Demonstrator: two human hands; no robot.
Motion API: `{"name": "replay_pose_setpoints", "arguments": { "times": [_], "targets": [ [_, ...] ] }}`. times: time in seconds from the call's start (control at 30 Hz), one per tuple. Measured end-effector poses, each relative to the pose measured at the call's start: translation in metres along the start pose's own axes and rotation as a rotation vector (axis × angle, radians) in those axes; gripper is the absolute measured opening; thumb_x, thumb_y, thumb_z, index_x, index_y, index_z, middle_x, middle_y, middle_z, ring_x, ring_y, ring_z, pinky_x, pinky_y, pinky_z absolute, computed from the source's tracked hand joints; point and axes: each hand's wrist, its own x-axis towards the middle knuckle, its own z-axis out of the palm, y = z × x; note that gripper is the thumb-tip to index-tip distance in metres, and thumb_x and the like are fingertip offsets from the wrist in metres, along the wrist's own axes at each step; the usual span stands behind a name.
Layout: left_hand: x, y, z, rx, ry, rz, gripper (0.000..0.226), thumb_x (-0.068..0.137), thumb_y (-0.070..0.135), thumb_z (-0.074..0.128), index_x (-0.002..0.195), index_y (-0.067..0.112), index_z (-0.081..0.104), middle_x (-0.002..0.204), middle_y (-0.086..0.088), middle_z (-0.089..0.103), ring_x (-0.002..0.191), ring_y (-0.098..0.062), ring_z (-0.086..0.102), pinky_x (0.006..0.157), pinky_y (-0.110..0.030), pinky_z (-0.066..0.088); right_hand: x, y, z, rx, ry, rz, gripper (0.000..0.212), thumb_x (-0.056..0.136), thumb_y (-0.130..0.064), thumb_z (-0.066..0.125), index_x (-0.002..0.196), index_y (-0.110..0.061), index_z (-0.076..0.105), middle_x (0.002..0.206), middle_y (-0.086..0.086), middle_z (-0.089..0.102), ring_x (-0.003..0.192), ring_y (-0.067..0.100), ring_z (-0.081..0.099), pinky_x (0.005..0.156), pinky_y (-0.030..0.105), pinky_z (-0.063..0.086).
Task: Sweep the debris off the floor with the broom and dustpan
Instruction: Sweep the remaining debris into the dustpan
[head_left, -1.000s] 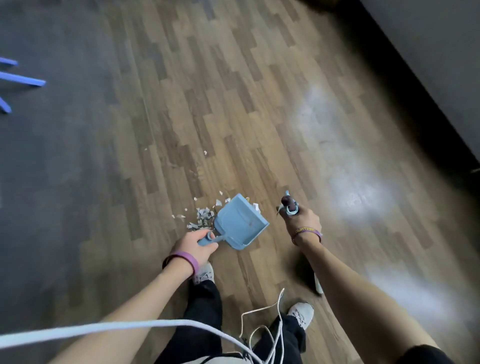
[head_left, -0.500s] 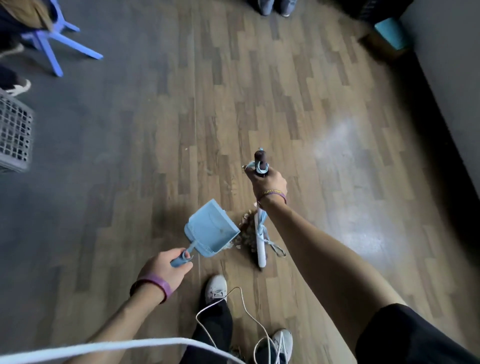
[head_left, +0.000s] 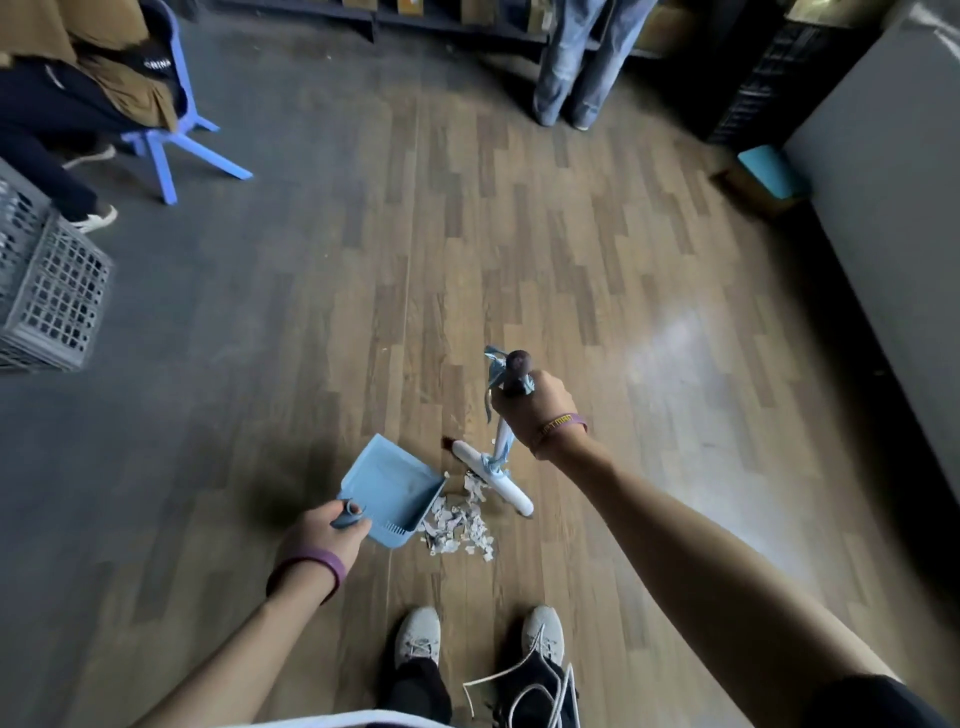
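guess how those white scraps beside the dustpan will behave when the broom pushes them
The scraps look thin and small, so probably light and apt to scatter rather than move together. Lying flat on the smooth floor, some may slip under the dustpan lip.

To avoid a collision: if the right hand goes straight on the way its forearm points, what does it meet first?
The right hand, gripping the broom, seems to have only bare floor ahead; depth is unclear.
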Motion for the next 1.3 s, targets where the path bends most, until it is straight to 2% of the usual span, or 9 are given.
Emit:
{"name": "replay_pose_setpoints", "arguments": {
  "times": [0.17,0.3,0.43,0.53,0.67,0.87,1.03,1.17,1.3],
  "targets": [
    [-0.006,0.019,0.019,-0.086,0.037,-0.025,0.01,0.078,0.019,0.067,0.072,0.026,0.063,0.065,-0.001,0.062,0.055,-0.025,0.054,0.071,-0.039,0.055,0.009,0.002,-0.02,-0.077,-0.041,-0.221,0.018,0.085,-0.029,0.048,0.091,-0.025,0.064,0.079,0.005,0.064,0.078,0.034,0.06,0.061,0.025,0.036],
    [-0.01,0.035,0.044,-0.155,0.097,-0.03,0.021,0.08,0.016,0.068,0.066,0.029,0.059,0.074,-0.008,0.065,0.057,-0.026,0.054,0.07,-0.039,0.055,0.029,0.019,-0.029,-0.12,-0.108,-0.382,0.025,0.082,-0.024,0.055,0.104,-0.026,0.065,0.096,0.004,0.07,0.091,0.031,0.063,0.066,0.027,0.039],
    [-0.014,0.052,0.077,-0.287,0.164,-0.087,0.005,0.083,0.008,0.067,0.086,0.012,0.067,0.075,-0.014,0.061,0.055,-0.024,0.049,0.062,-0.03,0.05,0.067,0.045,-0.031,-0.135,-0.185,-0.599,0.039,0.079,-0.029,0.042,0.105,-0.013,0.067,0.099,0.011,0.07,0.094,0.034,0.063,0.078,0.034,0.05],
    [-0.016,0.06,0.099,-0.333,0.221,-0.12,0.01,0.082,0.008,0.068,0.092,0.011,0.068,0.078,-0.014,0.06,0.058,-0.022,0.049,0.058,-0.028,0.051,0.099,0.061,-0.025,-0.276,-0.318,-0.627,0.035,0.082,-0.017,0.054,0.116,-0.017,0.063,0.108,0.012,0.068,0.098,0.035,0.063,0.081,0.034,0.049],
    [-0.014,0.067,0.126,-0.382,0.29,-0.149,0.012,0.082,0.007,0.069,0.092,0.012,0.067,0.083,-0.013,0.062,0.065,-0.022,0.051,0.035,-0.015,0.046,0.141,0.087,-0.005,-0.354,-0.437,-0.667,0.04,0.085,-0.018,0.059,0.124,-0.024,0.057,0.115,0.01,0.062,0.101,0.033,0.061,0.084,0.033,0.047],
    [-0.008,0.066,0.156,-0.445,0.306,-0.202,0.014,0.082,0.005,0.068,0.094,0.012,0.067,0.084,-0.014,0.061,0.06,-0.016,0.049,0.036,-0.014,0.047,0.178,0.131,0.026,-0.218,-0.606,-0.389,0.042,0.085,-0.014,0.059,0.125,-0.023,0.058,0.128,0.007,0.056,0.115,0.029,0.056,0.082,0.023,0.046],
    [-0.003,0.065,0.167,-0.441,0.318,-0.234,0.017,0.082,0.007,0.069,0.099,0.012,0.067,0.087,-0.012,0.064,0.053,-0.017,0.052,0.039,-0.013,0.047,0.161,0.163,0.04,-0.178,-0.659,-0.28,0.034,0.085,-0.021,0.056,0.118,-0.015,0.061,0.085,-0.004,0.063,0.083,0.016,0.06,0.074,0.02,0.05],
    [-0.008,0.065,0.171,-0.484,0.323,-0.25,0.016,0.084,0.006,0.067,0.099,0.009,0.066,0.088,-0.011,0.061,0.042,-0.006,0.054,0.038,-0.011,0.046,0.141,0.193,0.054,-0.362,-0.633,-0.342,0.049,0.079,-0.027,0.063,0.126,-0.013,0.055,0.093,-0.006,0.056,0.107,0.027,0.059,0.093,0.033,0.048],
    [-0.015,0.053,0.167,-0.515,0.315,-0.274,0.023,0.083,0.007,0.068,0.106,0.005,0.066,0.091,-0.011,0.06,0.057,-0.017,0.05,0.037,-0.011,0.046,0.107,0.211,0.058,-0.403,-0.618,-0.467,0.048,0.083,-0.037,0.058,0.126,-0.014,0.056,0.085,-0.01,0.053,0.096,0.019,0.057,0.091,0.03,0.047]
  ]
}}
